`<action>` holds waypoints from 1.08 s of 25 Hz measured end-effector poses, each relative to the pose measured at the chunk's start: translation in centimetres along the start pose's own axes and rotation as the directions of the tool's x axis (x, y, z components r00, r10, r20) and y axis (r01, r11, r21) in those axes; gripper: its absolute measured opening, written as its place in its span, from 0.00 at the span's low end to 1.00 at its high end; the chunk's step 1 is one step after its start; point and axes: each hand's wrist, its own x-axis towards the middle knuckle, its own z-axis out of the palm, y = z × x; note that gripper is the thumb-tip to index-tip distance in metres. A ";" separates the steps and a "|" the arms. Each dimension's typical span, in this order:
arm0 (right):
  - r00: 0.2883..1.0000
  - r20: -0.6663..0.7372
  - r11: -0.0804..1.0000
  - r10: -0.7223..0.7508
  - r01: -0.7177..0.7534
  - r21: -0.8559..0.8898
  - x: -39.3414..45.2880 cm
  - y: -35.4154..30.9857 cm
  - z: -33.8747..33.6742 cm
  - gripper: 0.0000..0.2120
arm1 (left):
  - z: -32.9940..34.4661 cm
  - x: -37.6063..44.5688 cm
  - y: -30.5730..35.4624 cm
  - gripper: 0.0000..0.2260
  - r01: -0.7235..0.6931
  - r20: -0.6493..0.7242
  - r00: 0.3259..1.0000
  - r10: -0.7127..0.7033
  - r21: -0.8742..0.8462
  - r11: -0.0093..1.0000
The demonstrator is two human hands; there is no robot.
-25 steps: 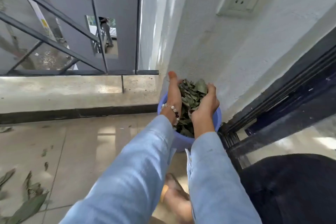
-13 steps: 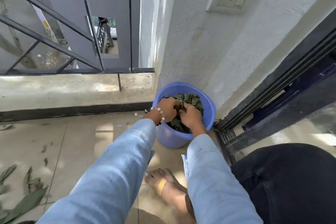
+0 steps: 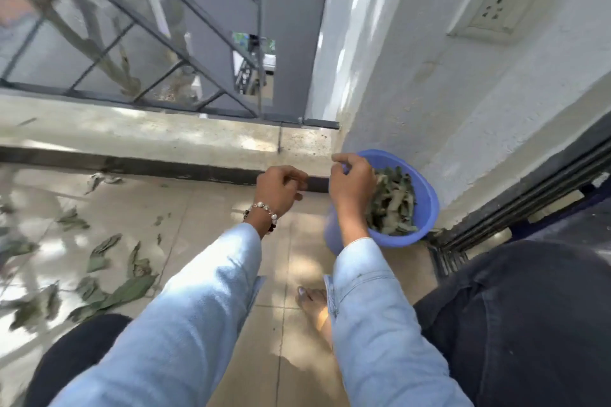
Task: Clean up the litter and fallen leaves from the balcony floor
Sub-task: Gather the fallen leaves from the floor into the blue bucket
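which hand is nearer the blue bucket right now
Right. The right hand is over the near rim of the blue bucket of leaves, while the left hand hovers clear of it to the left.

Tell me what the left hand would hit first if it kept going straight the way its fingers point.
Probably the dark strip at the foot of the concrete ledge, just beyond the left hand. The curled fingers make the direction uncertain, and depth is unclear.

No readable text, label or number shows anywhere.
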 end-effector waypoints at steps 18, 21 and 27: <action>0.155 0.938 0.942 -0.310 0.181 0.282 -35.4 -15.3 18.5 0.08 | -31.4 -30.1 -13.8 0.09 0.137 -0.713 0.342 -0.612 -0.606 0.783; -0.003 0.969 0.947 -0.245 0.213 0.240 -40.0 -14.4 19.7 0.06 | -33.2 -33.6 -15.5 0.10 0.066 -0.692 0.240 -0.681 -0.688 0.723; -0.356 0.924 0.752 -0.136 0.570 0.330 -47.1 -8.5 21.2 0.08 | -32.0 -40.3 -19.2 0.05 0.074 -0.535 0.120 -0.836 -0.835 0.545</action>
